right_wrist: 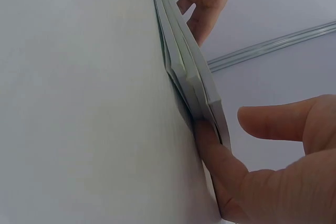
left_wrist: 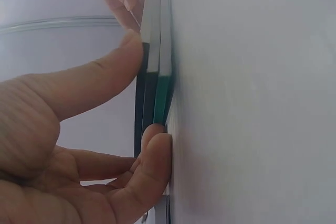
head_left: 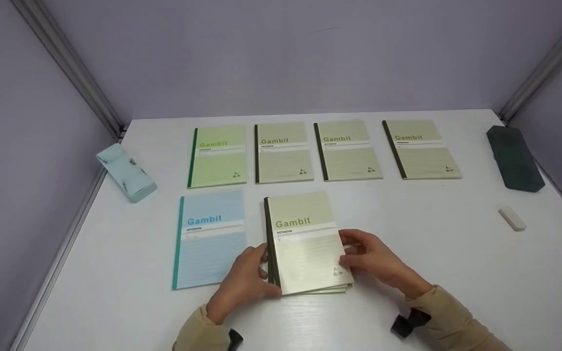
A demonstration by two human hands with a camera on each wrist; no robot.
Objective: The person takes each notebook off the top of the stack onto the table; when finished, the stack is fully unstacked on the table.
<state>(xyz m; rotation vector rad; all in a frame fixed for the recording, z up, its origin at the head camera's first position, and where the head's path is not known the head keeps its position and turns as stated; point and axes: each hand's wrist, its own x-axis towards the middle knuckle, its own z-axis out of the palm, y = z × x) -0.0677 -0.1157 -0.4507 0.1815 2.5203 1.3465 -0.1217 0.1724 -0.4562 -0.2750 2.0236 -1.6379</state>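
A stack of notebooks (head_left: 305,253) lies near the front of the table, topped by a pale olive "Gambit" cover. Its layers are slightly uneven at the lower right. The left wrist view shows dark spines (left_wrist: 140,98) above a teal spine (left_wrist: 161,98). My left hand (head_left: 247,275) holds the stack at its spine side, thumb at the near corner and bent fingers against the spine. At the opposite edge, my right hand (head_left: 376,258) touches the layers with its fingers. In the right wrist view its thumb (right_wrist: 273,121) stands apart from the top cover.
A blue notebook (head_left: 212,253) lies left of the stack. Behind are a green notebook (head_left: 220,165) and three olive notebooks (head_left: 286,165) in a row. A light blue case (head_left: 127,173) lies left; a dark green case (head_left: 515,158) and white eraser (head_left: 511,218) lie right.
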